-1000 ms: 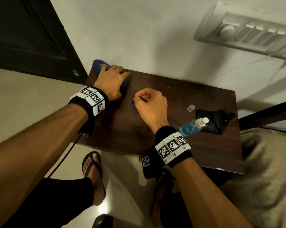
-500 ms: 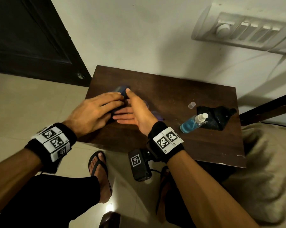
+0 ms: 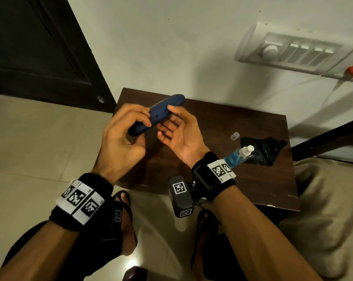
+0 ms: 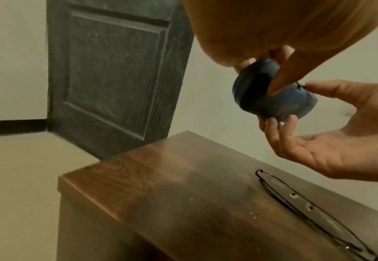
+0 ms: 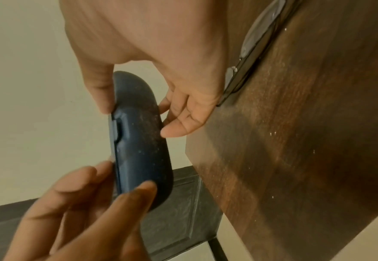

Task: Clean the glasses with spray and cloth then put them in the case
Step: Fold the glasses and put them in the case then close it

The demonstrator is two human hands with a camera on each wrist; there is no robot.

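A dark blue glasses case (image 3: 161,113) is held closed in the air above the left part of the brown table (image 3: 222,126). My left hand (image 3: 140,123) grips its near end. My right hand (image 3: 169,120) pinches its far half, thumb on the top edge and fingers underneath. In the right wrist view the case (image 5: 139,141) shows its seam and latch. The thin black-rimmed glasses (image 4: 313,210) lie folded on the table below my hands, also seen as glasses (image 5: 255,46); the head view hides them.
A spray bottle (image 3: 237,156) of blue liquid lies on a crumpled black cloth (image 3: 262,149) at the table's right, its clear cap (image 3: 235,136) beside it. A dark door (image 3: 39,49) stands at left, the wall behind the table, a beige cushion (image 3: 323,209) at right.
The case lay at the table's far left corner under my left hand. Both hands closed on it and have lifted it off the table.
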